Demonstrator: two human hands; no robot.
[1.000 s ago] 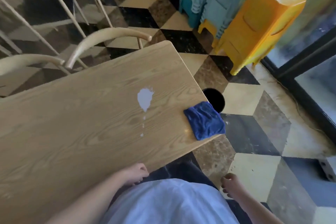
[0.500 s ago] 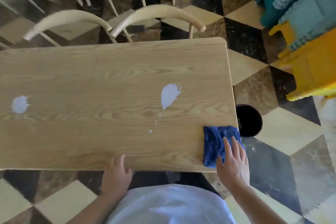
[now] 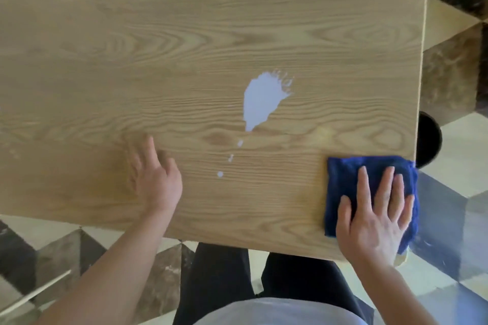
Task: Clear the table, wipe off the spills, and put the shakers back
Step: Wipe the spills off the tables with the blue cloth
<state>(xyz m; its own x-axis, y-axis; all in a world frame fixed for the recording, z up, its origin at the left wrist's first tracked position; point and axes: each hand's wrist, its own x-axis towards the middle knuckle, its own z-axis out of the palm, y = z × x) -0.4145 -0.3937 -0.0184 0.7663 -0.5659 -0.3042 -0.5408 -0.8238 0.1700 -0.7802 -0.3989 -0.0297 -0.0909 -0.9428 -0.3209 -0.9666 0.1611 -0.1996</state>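
A white spill lies on the wooden table, with three small drops trailing toward me. A folded blue cloth sits at the table's near right corner. My right hand lies flat on the cloth, fingers spread, pressing it to the wood. My left hand rests on the bare tabletop to the left of the drops, fingers apart, holding nothing. No shakers are in view.
The table's right edge runs down just past the cloth. A round black object stands on the floor beside that edge. Checkered tile floor surrounds the table. My legs are under the near edge.
The view has closed in on the table. My right hand slid fully onto the cloth. My left hand moved from the near edge up onto the tabletop.
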